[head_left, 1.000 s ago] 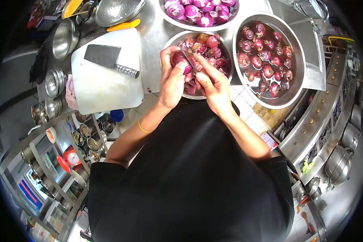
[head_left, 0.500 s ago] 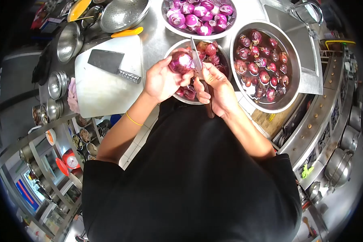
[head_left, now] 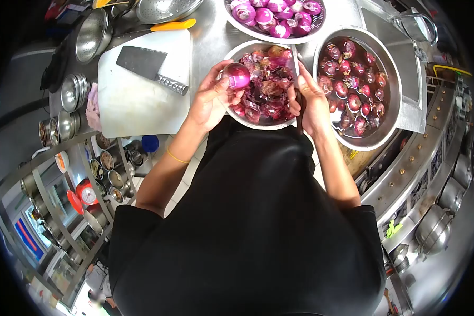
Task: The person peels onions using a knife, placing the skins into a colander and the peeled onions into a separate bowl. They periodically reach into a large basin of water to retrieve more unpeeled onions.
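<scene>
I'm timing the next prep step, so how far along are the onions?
Done, it seems: the peeled batch in the colander, smooth and bright purple. In hand: one glossy onion in the left hand, a knife in the right hand. Left: many darker bulbs in the basin's water, papery skin on several. So, probably partway.

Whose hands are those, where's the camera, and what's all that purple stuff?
There's no robot here! A person wears one camera on their head, and all the pictures come from it, looking down. The left hand holds a shiny purple onion; the right hand holds a thin metal knife. Below is a silver bowl of papery onion skins. More onions sit in a holey metal colander and a big steel basin of water. A grey cleaver lies on a white cutting board.
</scene>
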{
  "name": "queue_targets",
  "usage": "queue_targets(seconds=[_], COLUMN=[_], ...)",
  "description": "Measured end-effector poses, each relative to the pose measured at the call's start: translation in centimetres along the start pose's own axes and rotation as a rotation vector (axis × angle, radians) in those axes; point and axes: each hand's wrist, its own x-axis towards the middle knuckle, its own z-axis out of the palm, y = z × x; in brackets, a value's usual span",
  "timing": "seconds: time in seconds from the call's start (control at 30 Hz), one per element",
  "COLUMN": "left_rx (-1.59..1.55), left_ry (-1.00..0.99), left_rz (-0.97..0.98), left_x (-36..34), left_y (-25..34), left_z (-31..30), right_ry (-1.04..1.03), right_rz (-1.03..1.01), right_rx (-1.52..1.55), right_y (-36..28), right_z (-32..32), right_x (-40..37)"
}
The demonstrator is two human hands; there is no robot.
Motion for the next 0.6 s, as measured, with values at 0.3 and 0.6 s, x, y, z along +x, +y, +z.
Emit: queue_targets(seconds=[0.3,0.6], left_rx=[0.058,0.138], left_ry=[0.163,0.218], left_rz=[0.098,0.137], left_x=[-0.4,-0.9], left_y=[-1.3,-0.8], left_z=[1.9,3.8], right_ry=[-0.082,-0.161], right_rz=[-0.656,-0.666], right_rx=[-1.076,-1.019], right_y=[-1.3,0.0], right_z=[3.9,4.1], right_x=[-3.3,-2.3])
